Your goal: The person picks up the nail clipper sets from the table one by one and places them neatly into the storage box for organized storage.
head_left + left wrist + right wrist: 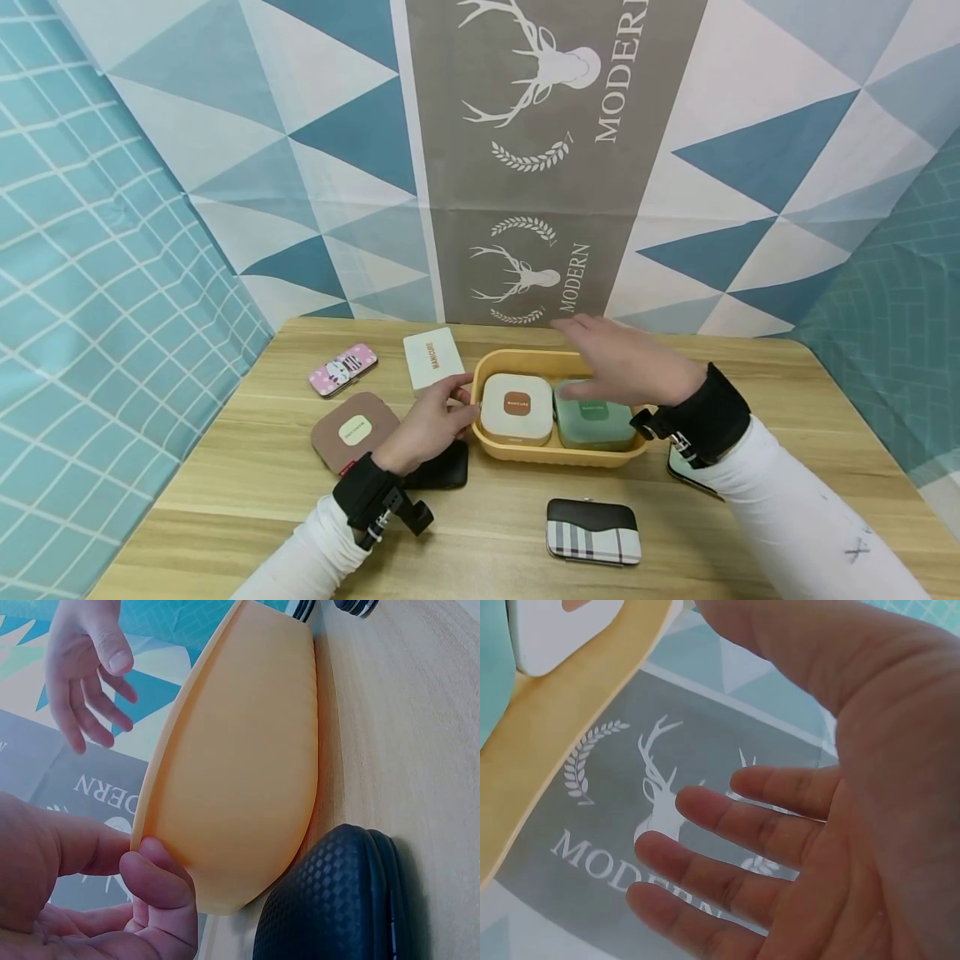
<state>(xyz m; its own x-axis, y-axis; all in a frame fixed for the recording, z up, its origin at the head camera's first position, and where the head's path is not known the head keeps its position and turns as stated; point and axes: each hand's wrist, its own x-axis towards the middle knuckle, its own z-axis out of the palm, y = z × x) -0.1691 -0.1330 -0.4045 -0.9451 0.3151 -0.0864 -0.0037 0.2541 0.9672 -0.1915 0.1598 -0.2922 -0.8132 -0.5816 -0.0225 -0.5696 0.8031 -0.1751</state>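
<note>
1. Left hand [437, 422]: thumb and finger pinch the left end of the yellow basket [562, 456] at its rim. The left wrist view shows this grip clearly.
2. Right hand [630, 358]: fingers extended and a little apart, nothing in them. I see it hanging above the right part of the basket; both wrist views show it clear of the rim.
3. Basket sits on the wooden table [480, 550], toward the back edge. Inside, the white case [516, 427] lies at the left and the green case [596, 432] at the right, labels up. The right thumb covers some of the green lid from my head view.
4. Outside, left: pink case [343, 369], white MANICURE box [433, 358], brown case [326, 437]. The black case [446, 471] is near the basket's left end, partly behind the left hand.
5. Outside, front and right: plaid case [592, 542]; a pale green item [681, 464] mostly hidden by the right wrist, kind unclear.
6. Step in hand: I judge it as handling the basket's contents, left steadying, right free. Reaching in or just let go? I can't tell from here.
7. Next move, my guess: hold the rim steady; if a small case is wanted, bring the right hand over it, fingers spread past its edges, without knocking the green lid.
</note>
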